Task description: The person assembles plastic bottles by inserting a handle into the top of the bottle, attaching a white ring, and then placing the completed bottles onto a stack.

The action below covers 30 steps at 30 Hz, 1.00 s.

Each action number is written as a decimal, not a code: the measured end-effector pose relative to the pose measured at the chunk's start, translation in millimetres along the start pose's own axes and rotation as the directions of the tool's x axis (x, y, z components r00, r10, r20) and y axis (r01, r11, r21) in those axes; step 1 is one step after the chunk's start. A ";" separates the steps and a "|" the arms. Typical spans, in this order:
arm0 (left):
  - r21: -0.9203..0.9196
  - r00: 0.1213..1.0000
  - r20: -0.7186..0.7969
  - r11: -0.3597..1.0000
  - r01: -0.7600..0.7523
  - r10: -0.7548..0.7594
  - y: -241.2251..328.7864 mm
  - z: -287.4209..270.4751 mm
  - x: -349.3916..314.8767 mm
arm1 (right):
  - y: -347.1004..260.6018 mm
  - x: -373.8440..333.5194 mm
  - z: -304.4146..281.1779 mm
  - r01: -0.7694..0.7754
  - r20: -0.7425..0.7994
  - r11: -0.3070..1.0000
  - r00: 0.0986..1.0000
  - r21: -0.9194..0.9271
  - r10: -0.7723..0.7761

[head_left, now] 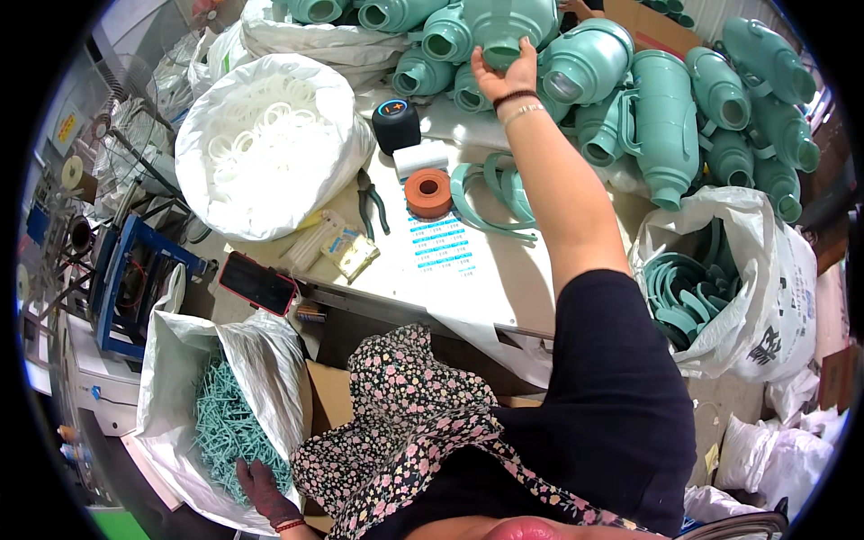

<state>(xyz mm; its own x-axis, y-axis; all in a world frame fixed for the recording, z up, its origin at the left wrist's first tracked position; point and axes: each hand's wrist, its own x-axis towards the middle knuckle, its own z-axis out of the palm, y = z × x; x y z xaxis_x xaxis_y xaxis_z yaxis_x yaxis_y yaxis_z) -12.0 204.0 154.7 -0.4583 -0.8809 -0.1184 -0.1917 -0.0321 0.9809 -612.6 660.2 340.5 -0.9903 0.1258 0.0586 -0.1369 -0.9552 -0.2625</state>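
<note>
At the far side of the table my right hand (509, 79) reaches up into a pile of green plastic flask shells. Its thumb and fingers grip the narrow neck of one flask shell (511, 20), whose mouth points toward me. My left hand (263, 493) wears a dark red glove and is low at the left. Its fingers are extended, with nothing visible in them, over a white sack (166, 387) of thin green plastic sticks (229, 423). More flask shells, including one with a handle (664, 126), lie around the right hand.
A white sack (193, 171) of pale rings stands on the table (360, 292). Nearby are a black speaker (397, 126), an orange tape roll (428, 193), pliers (370, 202), green strips (477, 211) and a phone (257, 283). Another sack (778, 306) at the right holds curved green parts.
</note>
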 end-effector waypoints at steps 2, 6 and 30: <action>0.013 1.000 0.006 1.000 -0.019 0.019 0.2 6.2 -3.7 | 8.7 17.5 6.7 0.115 -0.213 0.991 0.969 -0.065 -0.127; 0.414 0.984 0.180 0.906 -0.083 0.008 -14.0 -2.3 2.7 | 24.0 26.6 9.4 0.160 -0.433 0.959 0.866 -0.233 -0.249; 0.776 0.794 0.596 0.166 -0.608 0.124 -7.4 -4.6 -14.3 | 171.4 -405.8 -169.8 0.784 0.373 -0.242 0.511 -0.572 0.775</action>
<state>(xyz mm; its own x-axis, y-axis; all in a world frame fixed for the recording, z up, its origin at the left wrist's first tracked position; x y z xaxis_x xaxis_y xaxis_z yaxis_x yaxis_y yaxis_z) -0.1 214.6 149.8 -0.9045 -0.4216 -0.0642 -0.4264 0.8972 0.1153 -238.1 491.0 108.2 -0.6035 -0.7755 0.1855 -0.7563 0.4828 -0.4415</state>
